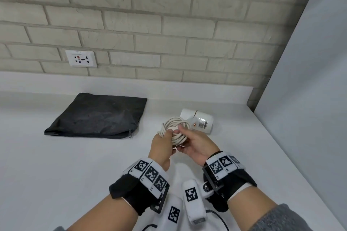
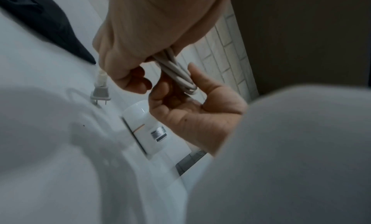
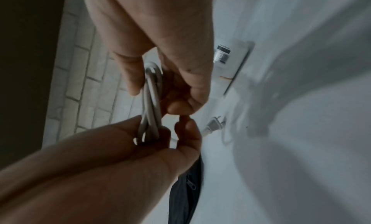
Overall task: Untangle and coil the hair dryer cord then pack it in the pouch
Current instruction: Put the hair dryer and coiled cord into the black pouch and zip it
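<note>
Both hands' fingers grip the coiled cord (image 1: 175,129) above the tabletop, zipped pouch (image 1: 97,116) lying left, nearer left hand (image 1: 162,145).

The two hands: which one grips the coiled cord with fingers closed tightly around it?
The left hand: its fingers wrap fully around the cord bundle. The right hand only holds the loops between thumb and fingers, palm partly open.

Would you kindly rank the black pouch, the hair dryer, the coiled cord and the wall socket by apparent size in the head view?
1. Black pouch, clearly largest.
2. Hair dryer, coiled cord and wall socket look alike; hands hide part of the coil, and the socket is farther away, so I will not rank them.
</note>
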Motion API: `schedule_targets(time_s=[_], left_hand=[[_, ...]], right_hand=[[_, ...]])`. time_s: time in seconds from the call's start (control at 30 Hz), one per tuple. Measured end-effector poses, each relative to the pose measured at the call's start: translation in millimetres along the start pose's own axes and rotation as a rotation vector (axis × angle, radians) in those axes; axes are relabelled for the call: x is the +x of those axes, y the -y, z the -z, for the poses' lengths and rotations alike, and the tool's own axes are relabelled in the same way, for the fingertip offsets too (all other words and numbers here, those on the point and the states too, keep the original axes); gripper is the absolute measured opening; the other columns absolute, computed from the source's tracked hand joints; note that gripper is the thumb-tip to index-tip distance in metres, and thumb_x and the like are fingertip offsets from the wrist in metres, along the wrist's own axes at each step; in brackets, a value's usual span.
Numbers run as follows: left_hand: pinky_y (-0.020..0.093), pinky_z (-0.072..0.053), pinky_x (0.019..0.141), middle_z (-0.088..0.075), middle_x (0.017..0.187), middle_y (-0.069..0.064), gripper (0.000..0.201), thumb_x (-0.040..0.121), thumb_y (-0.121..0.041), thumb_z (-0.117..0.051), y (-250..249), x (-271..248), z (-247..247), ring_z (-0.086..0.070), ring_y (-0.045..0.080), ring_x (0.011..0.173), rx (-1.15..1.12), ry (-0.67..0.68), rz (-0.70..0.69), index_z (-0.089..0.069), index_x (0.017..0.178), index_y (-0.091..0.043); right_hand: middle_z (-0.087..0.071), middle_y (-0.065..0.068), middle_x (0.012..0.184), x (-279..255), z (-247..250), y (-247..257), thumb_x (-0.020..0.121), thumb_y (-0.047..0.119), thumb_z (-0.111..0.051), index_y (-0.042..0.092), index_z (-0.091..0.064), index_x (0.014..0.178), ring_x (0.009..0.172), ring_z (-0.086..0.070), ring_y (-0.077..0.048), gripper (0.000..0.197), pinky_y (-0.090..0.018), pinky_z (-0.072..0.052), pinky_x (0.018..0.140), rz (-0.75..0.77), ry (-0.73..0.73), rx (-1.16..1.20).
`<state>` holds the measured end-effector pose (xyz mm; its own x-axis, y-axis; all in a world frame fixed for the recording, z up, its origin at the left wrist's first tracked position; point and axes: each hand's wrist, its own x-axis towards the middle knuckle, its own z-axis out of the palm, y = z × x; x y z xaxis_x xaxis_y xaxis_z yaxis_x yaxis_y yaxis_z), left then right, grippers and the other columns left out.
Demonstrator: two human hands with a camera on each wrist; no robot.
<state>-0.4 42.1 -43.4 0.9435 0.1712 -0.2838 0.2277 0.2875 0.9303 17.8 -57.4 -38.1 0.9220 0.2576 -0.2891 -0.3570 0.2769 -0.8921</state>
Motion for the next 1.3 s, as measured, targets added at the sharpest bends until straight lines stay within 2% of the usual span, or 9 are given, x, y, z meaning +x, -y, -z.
schedule_targets(time_s=[0.13,0.27,0.53,0.6,0.7,0.8,0.97,1.1,1.3], left_hand=[[0.026,-0.048,0.061,-0.062,0.078,0.013,0.018,0.092,-0.013,-0.048,-4.3,11.5,7.1,-0.059,0.021,0.069,0.001,-0.012,0.009,-0.059,0.084,-0.002],[0.019,-0.049,0.050,-0.062,0.075,0.011,0.012,0.091,-0.010,-0.052,-9.0,15.1,11.2,-0.059,0.018,0.065,-0.020,0.054,0.001,-0.058,0.083,-0.002],[0.023,-0.041,0.063,-0.062,0.070,-0.001,0.020,0.093,-0.025,-0.049,-13.7,14.0,9.3,-0.056,0.012,0.067,0.033,0.283,0.010,-0.060,0.080,-0.015],[0.025,-0.041,0.068,-0.063,0.074,0.000,0.020,0.092,-0.029,-0.050,-17.0,16.6,10.9,-0.056,0.014,0.070,0.041,0.330,0.002,-0.061,0.084,-0.015],[0.025,-0.043,0.068,-0.064,0.069,-0.001,0.024,0.091,-0.031,-0.049,-23.3,17.8,12.4,-0.058,0.014,0.068,0.096,0.378,-0.008,-0.063,0.081,-0.014],[0.032,-0.043,0.076,-0.064,0.078,0.005,0.029,0.093,-0.032,-0.047,-27.5,16.6,11.3,-0.059,0.018,0.075,0.147,0.472,-0.051,-0.066,0.087,-0.011],[0.039,-0.048,0.091,-0.067,0.087,0.014,0.065,0.087,-0.058,-0.038,-41.1,19.0,9.6,-0.062,0.024,0.085,0.444,0.452,-0.128,-0.066,0.092,0.001],[0.031,-0.044,0.079,-0.057,0.068,0.006,0.071,0.084,-0.069,-0.022,-52.2,18.5,7.5,-0.052,0.019,0.070,0.574,0.389,-0.143,-0.058,0.070,-0.009],[0.021,-0.036,0.058,-0.043,0.054,0.001,0.066,0.090,-0.061,-0.014,-59.8,14.3,-0.6,-0.041,0.012,0.054,0.684,0.312,-0.230,-0.039,0.053,-0.012]], right_hand=[[-0.062,-0.008,0.072,2.0,2.8,0.8,0.083,0.003,-0.059,0.006,-0.064,0.076,0.063,-0.056,-0.015,0.009,-0.020,-0.045,0.051,-0.031,-0.014,0.017],[-0.062,-0.011,0.080,4.4,8.4,2.1,0.084,-0.003,-0.053,0.004,-0.061,0.086,0.070,-0.058,-0.019,0.011,-0.025,-0.050,0.058,-0.087,-0.005,0.008],[-0.061,-0.008,0.075,0.0,16.8,17.6,0.085,0.015,-0.055,0.010,-0.061,0.083,0.062,-0.059,-0.015,0.008,-0.029,-0.048,0.059,-0.127,-0.053,-0.312],[-0.060,-0.004,0.071,-2.8,18.0,17.5,0.081,0.032,-0.063,0.013,-0.058,0.076,0.059,-0.056,-0.014,0.020,-0.027,-0.045,0.058,-0.010,-0.154,-0.613],[-0.043,0.004,0.064,-5.9,21.7,18.1,0.069,0.033,-0.076,0.014,-0.042,0.071,0.057,-0.040,-0.013,0.039,-0.026,-0.035,0.056,0.510,-0.348,-0.977],[-0.043,0.004,0.076,-4.0,19.6,17.2,0.075,0.010,-0.066,0.009,-0.054,0.078,0.067,-0.042,-0.013,0.012,-0.025,-0.037,0.063,0.891,-0.112,-1.196],[-0.048,0.011,0.073,-0.6,20.5,11.9,0.082,0.012,-0.059,0.011,-0.058,0.088,0.066,-0.045,-0.002,0.006,-0.016,-0.038,0.063,0.938,-0.150,-1.168],[-0.060,-0.004,0.076,-1.7,17.0,6.3,0.088,0.021,-0.045,0.012,-0.060,0.095,0.068,-0.051,-0.012,0.018,-0.027,-0.042,0.063,1.059,-0.195,-1.205],[-0.054,-0.003,0.065,-3.0,7.8,8.0,0.081,0.016,-0.047,0.008,-0.060,0.076,0.066,-0.040,-0.013,0.016,-0.025,-0.036,0.057,1.132,-0.328,-1.293]])
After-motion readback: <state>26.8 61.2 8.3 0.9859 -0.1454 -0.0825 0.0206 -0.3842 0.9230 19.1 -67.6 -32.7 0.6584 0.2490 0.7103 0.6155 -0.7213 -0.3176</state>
